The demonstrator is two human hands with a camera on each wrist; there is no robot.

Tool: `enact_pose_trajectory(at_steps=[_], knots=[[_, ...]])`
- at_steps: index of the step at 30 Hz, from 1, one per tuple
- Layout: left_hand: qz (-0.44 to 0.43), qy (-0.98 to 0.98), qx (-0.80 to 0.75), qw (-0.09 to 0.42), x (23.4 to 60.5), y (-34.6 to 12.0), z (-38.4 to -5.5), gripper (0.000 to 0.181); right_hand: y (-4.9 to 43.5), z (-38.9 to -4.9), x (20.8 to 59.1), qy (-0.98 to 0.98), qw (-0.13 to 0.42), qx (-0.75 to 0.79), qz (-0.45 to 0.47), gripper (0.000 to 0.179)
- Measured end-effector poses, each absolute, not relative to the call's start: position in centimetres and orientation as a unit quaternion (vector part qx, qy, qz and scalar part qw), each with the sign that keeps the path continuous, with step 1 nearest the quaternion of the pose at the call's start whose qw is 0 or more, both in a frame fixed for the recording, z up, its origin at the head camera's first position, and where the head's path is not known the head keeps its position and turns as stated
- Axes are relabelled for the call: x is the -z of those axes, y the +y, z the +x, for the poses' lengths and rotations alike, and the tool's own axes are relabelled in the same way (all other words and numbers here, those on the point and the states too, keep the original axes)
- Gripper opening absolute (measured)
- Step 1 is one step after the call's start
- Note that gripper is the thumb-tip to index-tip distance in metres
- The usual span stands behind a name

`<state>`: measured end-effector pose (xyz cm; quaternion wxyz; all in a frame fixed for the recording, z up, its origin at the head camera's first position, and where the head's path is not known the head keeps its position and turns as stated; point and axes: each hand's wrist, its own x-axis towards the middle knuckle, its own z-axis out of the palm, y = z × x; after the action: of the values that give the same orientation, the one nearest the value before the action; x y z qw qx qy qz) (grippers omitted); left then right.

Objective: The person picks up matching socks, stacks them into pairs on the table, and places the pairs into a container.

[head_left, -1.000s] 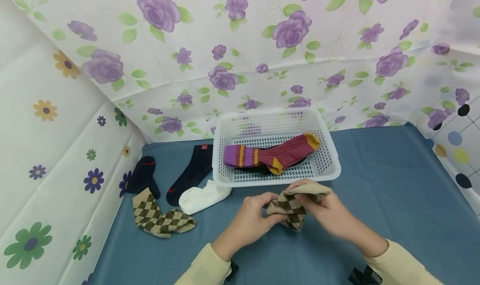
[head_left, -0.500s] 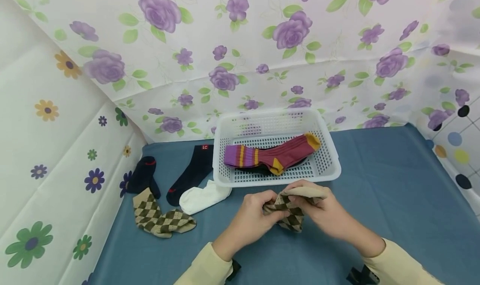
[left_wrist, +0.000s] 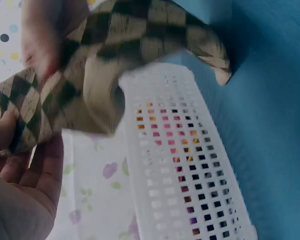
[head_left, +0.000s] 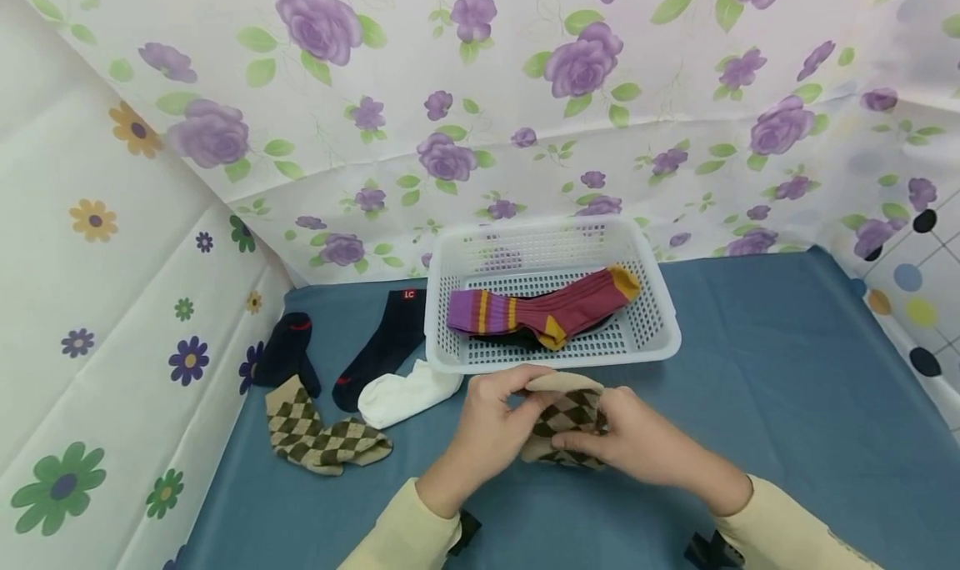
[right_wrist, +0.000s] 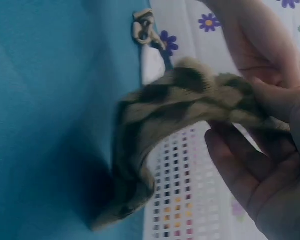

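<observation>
Both hands hold a beige and dark checkered sock (head_left: 567, 412) just in front of the white basket. My left hand (head_left: 487, 428) pinches it near its plain beige cuff, thumb inside the bend of fabric. From the other side my right hand (head_left: 645, 441) grips the patterned part between thumb and fingers. In the left wrist view the sock (left_wrist: 135, 37) arches across, its toe hanging at the right. The right wrist view shows the sock (right_wrist: 140, 115) drooping from the hand over the blue cloth. A matching checkered sock (head_left: 322, 437) lies bent at the left.
The white plastic basket (head_left: 555, 365) holds a maroon and purple sock (head_left: 543, 310) over something black. Left of it lie a white sock (head_left: 408, 395), a navy sock (head_left: 384, 349) and another navy sock (head_left: 288, 353). A flowered curtain (head_left: 480, 137) stands behind the blue cloth (head_left: 787, 387).
The held sock's plain cuff has shifted left, from the right hand's side to the left hand. The right hand has moved slightly left and down and now grips the patterned part.
</observation>
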<state>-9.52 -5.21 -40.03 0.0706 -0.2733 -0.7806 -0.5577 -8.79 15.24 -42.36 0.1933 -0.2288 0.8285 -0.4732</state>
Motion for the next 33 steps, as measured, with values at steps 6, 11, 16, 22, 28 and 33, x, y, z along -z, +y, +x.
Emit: enact_pose_trajectory(at_steps=[6,11,16,22,28,33], knots=[[-0.256,-0.771,0.567,0.136,37.9,-6.5,-9.5,0.015,16.0,-9.0,44.8,0.835,0.197,0.452,-0.244,0.021],[-0.220,-0.757,0.595,0.157,36.9,-7.9,-9.5,0.017,17.8,-9.1,45.7,0.838,0.169,0.461,-0.237,0.026],[-0.168,-0.743,0.629,0.154,37.6,-9.6,-9.6,0.019,20.0,-9.1,45.5,0.836,0.180,0.484,-0.188,0.015],[-0.092,-0.729,0.668,0.120,39.6,-11.4,-9.4,0.014,22.2,-8.9,45.2,0.840,0.197,0.486,-0.139,0.021],[0.025,-0.750,0.661,0.029,43.2,-12.9,-9.3,0.020,24.2,-8.8,45.4,0.837,0.219,0.481,-0.138,0.033],[0.061,-0.806,0.584,-0.068,45.5,-13.6,-8.8,0.023,25.6,-9.5,46.3,0.829,0.223,0.505,-0.087,0.040]])
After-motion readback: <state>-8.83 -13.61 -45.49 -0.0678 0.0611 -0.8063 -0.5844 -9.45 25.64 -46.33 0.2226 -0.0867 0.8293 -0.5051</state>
